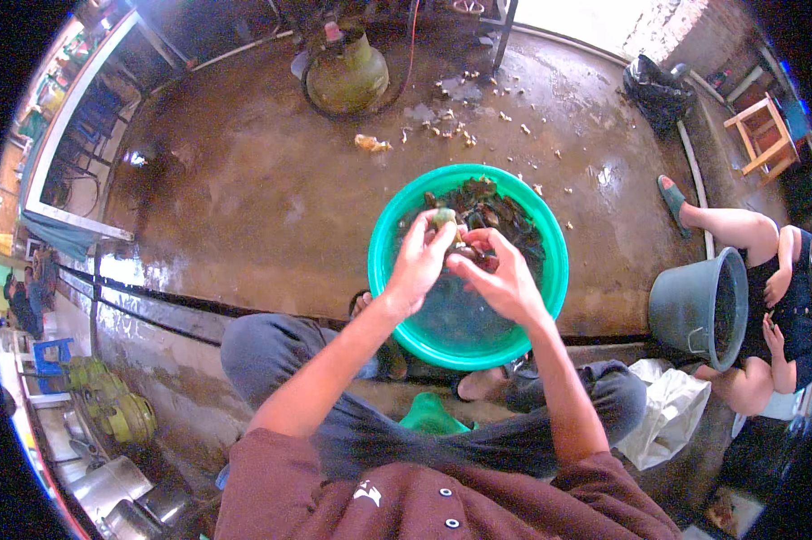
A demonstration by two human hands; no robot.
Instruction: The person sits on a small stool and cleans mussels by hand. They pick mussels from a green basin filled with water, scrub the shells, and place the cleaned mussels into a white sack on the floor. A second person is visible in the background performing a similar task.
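Observation:
Both hands are above a round green plastic basin (382,270). Cloudy water (463,324) fills its near part, and a heap of dark shellfish, apparently mussels (517,226), lies on its far and right side. My left hand (411,270) grips a small pale green and yellowish object (444,217), too blurred to name. Fingers of my right hand (504,277) hold a dark brown shell (465,252), close against the left fingertips. Where the two hands meet, the contact between object and shell is partly hidden.
A green gas cylinder (348,74) stands on the wet floor beyond, with whitish scraps (463,131) scattered nearby. At right, a seated person's hands (775,334) are beside a grey bucket (683,307). A white sack (669,412) lies by my knee; a green stool (433,413) is below me.

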